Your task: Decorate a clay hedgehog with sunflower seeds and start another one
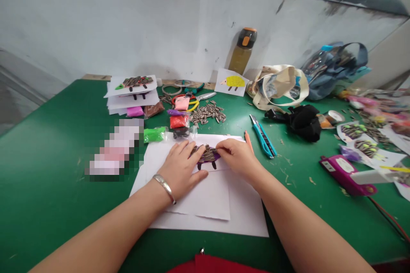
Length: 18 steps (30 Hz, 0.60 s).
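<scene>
A purple clay hedgehog figure covered with striped sunflower seeds (206,156) lies on white paper sheets (208,204) in front of me. My left hand (181,168), a silver bracelet on its wrist, rests flat on the paper with fingers spread, touching the figure's left side. My right hand (233,155) has its fingers pinched together at the figure's right edge; whatever sits between the fingertips is too small to make out.
A pile of sunflower seeds (209,113), clay packets (178,121), a blue box cutter (263,138), an orange pencil (248,138), finished hedgehog cards (133,87), a bottle (242,50), bags (282,83) and a purple device (347,175) lie on the green table (48,187).
</scene>
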### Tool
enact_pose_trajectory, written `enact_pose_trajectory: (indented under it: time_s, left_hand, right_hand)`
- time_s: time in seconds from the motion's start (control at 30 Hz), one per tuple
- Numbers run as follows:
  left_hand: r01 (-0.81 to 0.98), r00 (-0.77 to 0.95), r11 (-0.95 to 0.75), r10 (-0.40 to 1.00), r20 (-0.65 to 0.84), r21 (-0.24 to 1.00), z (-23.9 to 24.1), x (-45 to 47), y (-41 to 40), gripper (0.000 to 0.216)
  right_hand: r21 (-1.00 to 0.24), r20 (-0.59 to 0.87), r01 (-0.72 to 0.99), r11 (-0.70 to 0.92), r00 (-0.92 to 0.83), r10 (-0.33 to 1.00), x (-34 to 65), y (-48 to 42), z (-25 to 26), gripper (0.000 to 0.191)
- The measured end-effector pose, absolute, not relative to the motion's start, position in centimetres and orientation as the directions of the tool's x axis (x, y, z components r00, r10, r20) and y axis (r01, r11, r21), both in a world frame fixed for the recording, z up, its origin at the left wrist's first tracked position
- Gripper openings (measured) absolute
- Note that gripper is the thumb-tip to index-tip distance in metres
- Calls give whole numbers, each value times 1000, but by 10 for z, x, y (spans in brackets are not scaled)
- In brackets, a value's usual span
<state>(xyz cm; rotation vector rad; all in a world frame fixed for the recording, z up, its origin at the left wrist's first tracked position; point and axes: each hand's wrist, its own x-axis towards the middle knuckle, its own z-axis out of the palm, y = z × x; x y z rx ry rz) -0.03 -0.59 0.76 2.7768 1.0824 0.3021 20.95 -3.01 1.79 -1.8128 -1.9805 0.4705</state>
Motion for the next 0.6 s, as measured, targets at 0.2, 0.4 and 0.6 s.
enact_pose_trajectory:
  time_s: [0.2,0.4,0.6]
  left_hand:
    - [658,711,-719,691,130,223,6,0,-6,62]
    - [662,707,-714,696,124,228,5,0,-7,62]
    - [652,705,-716,694,146,250,6,0,-7,60]
  right_hand:
    - [-442,117,888,122,-78,990,206,-31,13,24]
    - [-411,91,892,188,-164,982,205,-29,9,24]
    - [-438,73,895,86,-60,995,209,-33,22,19]
